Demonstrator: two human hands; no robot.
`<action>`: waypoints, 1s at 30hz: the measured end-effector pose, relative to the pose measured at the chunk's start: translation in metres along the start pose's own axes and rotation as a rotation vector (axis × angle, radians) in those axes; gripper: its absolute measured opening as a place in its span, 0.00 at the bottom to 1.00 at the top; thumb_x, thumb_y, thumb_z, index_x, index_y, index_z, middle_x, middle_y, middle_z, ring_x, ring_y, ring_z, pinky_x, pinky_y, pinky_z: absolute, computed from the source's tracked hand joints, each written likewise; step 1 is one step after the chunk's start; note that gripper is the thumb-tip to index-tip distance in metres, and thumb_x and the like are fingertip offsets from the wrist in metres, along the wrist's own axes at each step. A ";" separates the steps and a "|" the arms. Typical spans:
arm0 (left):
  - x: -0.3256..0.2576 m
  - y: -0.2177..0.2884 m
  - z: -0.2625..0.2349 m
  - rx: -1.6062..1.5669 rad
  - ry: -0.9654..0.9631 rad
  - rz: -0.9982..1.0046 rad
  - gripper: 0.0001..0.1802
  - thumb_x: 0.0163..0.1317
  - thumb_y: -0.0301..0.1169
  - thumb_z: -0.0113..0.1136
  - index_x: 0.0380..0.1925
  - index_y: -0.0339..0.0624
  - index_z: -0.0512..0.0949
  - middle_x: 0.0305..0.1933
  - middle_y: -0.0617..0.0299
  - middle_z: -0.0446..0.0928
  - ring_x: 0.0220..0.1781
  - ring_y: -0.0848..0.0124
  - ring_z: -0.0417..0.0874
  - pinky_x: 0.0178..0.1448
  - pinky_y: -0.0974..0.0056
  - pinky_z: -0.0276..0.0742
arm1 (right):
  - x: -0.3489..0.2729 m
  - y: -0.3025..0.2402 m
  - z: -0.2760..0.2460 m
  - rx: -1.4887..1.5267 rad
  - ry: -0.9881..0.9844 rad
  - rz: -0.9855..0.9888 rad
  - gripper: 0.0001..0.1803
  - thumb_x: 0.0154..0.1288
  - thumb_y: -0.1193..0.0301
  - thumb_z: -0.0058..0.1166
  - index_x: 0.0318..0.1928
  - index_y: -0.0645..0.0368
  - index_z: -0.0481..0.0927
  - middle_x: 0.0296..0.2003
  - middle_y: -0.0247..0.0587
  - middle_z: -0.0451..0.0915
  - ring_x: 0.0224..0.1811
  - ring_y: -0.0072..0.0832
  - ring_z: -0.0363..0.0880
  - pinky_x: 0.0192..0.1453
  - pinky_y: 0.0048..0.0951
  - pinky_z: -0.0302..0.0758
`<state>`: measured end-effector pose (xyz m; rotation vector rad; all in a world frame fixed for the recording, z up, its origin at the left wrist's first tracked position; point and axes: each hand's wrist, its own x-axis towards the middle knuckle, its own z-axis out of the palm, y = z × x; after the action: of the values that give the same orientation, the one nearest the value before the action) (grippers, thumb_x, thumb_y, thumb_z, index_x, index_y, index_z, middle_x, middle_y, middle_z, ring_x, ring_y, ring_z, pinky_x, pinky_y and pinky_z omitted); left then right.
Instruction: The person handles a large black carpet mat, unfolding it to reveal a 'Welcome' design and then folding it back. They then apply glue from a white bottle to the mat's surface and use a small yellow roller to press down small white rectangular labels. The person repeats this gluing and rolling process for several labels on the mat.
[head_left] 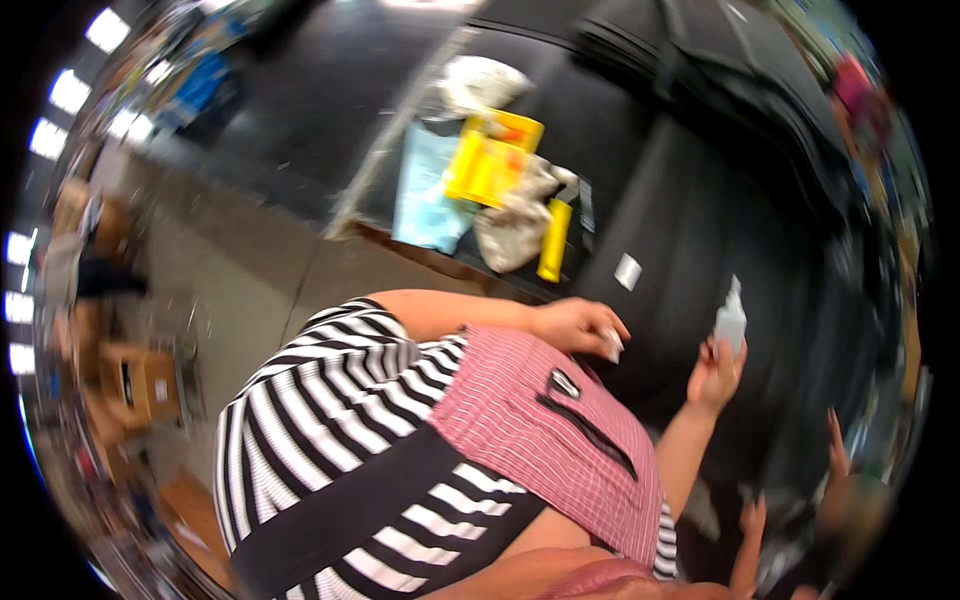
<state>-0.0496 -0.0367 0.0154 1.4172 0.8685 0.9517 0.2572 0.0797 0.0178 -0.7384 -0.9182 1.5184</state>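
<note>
The small clear bottle [731, 320] stands upright in the right hand [714, 372], fingers wrapped around its lower part, over the big black surface [690, 230]. The left hand [580, 326] is curled around a small white thing [612, 344], close beside. Nothing looks wiped or sprayed yet, as far as I can tell. Farther off lie a yellow flat package [487, 163], a yellow tube [553, 240], a pale blue bag [430, 190] and a little white label [627, 271].

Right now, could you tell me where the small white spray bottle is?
In the head view, the white spray bottle is right of centre, upright in the right hand, before the dark surface.
</note>
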 end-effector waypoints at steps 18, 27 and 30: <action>0.052 -0.017 0.026 0.668 -0.154 0.341 0.06 0.60 0.32 0.68 0.35 0.45 0.86 0.65 0.57 0.75 0.62 0.58 0.74 0.66 0.58 0.72 | 0.027 -0.016 0.016 0.308 0.309 0.177 0.20 0.65 0.57 0.58 0.46 0.62 0.79 0.29 0.39 0.74 0.26 0.22 0.65 0.29 0.23 0.64; 0.059 -0.043 0.023 0.778 -0.064 0.259 0.06 0.58 0.34 0.69 0.32 0.45 0.86 0.67 0.64 0.75 0.59 0.61 0.74 0.65 0.59 0.73 | 0.062 -0.005 0.010 -0.246 0.104 0.205 0.12 0.64 0.70 0.64 0.44 0.62 0.79 0.34 0.45 0.84 0.27 0.29 0.83 0.29 0.25 0.79; 0.057 -0.043 0.020 0.738 -0.037 0.224 0.06 0.59 0.34 0.69 0.32 0.46 0.86 0.66 0.65 0.76 0.59 0.61 0.75 0.65 0.59 0.73 | 0.066 0.003 0.015 -0.370 0.064 0.188 0.12 0.61 0.73 0.67 0.42 0.62 0.78 0.33 0.41 0.83 0.25 0.24 0.80 0.28 0.23 0.77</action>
<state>-0.0080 0.0108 -0.0235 2.1894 1.1103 0.7913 0.2330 0.1426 0.0249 -1.1605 -1.1212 1.4930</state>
